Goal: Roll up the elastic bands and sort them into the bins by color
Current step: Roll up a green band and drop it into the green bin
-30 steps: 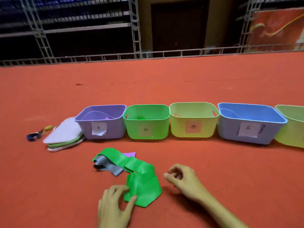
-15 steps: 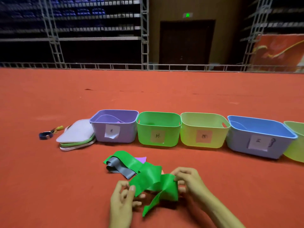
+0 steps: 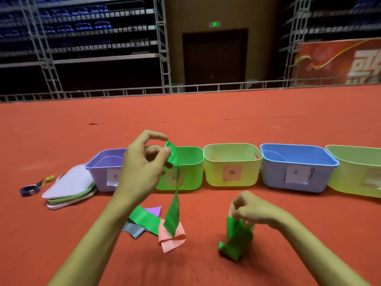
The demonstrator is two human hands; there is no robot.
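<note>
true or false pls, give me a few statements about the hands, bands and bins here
1. The left hand pinches the top end of a hanging green band, raised in front of the bins. True.
2. The right hand holds nothing. False: it grips a bunched green band low over the red floor.
3. A pink band lies on the floor below the hanging green band. True.
4. The blue bin stands directly beside the purple bin. False: the green bin and a yellow-green bin stand between them.
</note>
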